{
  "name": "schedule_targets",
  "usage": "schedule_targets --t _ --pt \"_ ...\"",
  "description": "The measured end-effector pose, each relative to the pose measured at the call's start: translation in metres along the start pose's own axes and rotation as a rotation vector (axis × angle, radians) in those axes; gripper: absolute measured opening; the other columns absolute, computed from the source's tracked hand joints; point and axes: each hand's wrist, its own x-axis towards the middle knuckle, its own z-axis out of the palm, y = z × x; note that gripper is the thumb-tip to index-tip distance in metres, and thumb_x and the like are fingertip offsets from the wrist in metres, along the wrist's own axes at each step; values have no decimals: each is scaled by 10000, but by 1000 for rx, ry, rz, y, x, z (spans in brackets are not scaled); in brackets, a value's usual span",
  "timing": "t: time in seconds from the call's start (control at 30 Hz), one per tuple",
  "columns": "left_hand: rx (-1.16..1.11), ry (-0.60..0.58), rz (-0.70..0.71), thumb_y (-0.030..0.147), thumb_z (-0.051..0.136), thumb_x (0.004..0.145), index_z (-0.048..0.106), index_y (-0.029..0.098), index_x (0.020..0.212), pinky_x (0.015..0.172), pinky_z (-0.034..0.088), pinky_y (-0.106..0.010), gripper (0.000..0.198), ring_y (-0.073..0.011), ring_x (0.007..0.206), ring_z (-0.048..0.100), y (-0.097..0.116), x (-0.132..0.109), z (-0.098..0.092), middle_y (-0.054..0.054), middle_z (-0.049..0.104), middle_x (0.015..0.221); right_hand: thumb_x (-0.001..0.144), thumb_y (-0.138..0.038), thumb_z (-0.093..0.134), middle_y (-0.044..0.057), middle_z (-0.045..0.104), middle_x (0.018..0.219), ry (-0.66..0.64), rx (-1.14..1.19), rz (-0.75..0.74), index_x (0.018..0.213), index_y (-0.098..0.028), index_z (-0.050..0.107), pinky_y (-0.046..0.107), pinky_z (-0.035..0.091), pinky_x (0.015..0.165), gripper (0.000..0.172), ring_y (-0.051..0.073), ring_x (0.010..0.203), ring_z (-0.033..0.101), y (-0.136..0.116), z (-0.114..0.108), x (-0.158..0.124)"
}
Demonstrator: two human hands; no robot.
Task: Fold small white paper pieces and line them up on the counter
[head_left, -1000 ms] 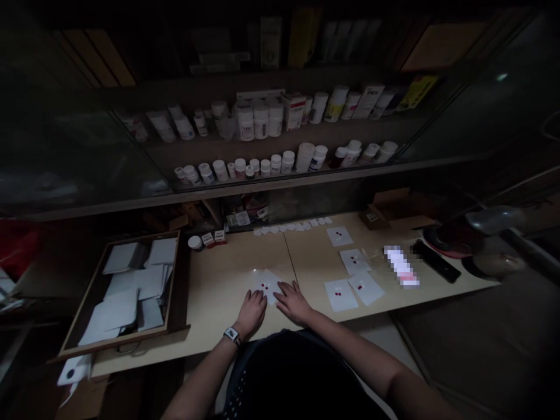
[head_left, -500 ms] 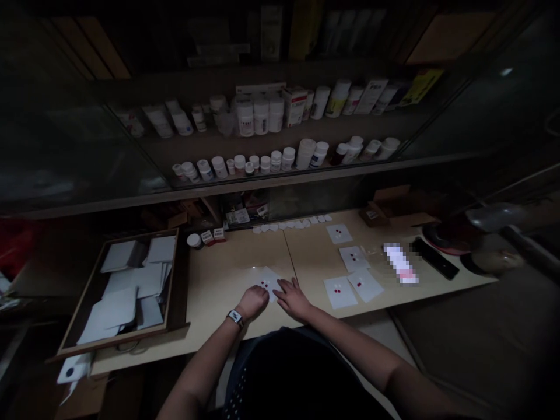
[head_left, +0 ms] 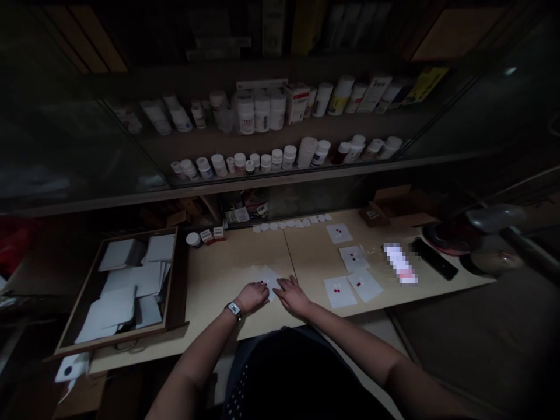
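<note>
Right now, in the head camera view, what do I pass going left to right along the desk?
Drawer of white papers, left hand, right hand, white sheet with red spots, black oblong device.

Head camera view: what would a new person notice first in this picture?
The left hand and right hand rest on a white paper sheet with red spots, at the counter's front. Left of them, an open wooden drawer holds white sheets. Above, glass-fronted shelves hold rows of white medicine bottles.
</note>
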Motion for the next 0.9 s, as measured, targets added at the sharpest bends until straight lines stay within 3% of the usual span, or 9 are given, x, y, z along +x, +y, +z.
schedule_targets --t 0.1,0.2,0.37,0.57,0.73,0.9 --pt "-9 11 -60 409 543 872 562 123 1018 778 480 -368 321 -265 962 571 8 -4 -1 -148 602 1055 892 -198 463 136 537 1275 15 -10 8 1189 -207 593 536 154 1077 323 261 1175 452 -1 -3 2" --pt "-16 19 -155 371 486 900 556 121 1072 824 464 -379 311 -266 989 552 21 -10 4 -144 598 1064 891 -190 456 136 558 1234 39 -27 31 1200 -182 570 528 153 1074 330 257 1134 474 -6 -10 11" --pt "-49 77 -216 414 475 881 507 109 1214 950 386 -448 453 -322 1177 432 35 -22 16 -183 532 1211 900 -212 454 130 522 1285 -18 -27 -117 1258 -177 520 428 296 1004 366 250 1135 470 -20 -17 40" --pt "-32 74 -252 424 443 893 527 124 1208 979 337 -480 443 -327 1213 401 38 -26 22 -177 529 1237 904 -207 449 138 595 1142 -105 -74 -175 1145 -119 589 381 367 906 292 245 1026 524 -25 -11 47" --pt "-24 77 -246 384 442 897 514 122 1226 982 331 -469 427 -317 1203 414 38 -26 21 -171 537 1225 915 -226 440 133 588 1127 -103 -60 -167 1208 -141 545 383 352 918 323 236 1030 519 -22 -12 37" --pt "-11 76 -225 382 433 902 531 114 1200 983 329 -473 413 -317 1188 424 36 -26 18 -167 553 1190 905 -230 454 134 571 1148 -90 -63 -151 1246 -154 499 396 342 923 352 240 1051 499 -26 -19 49"
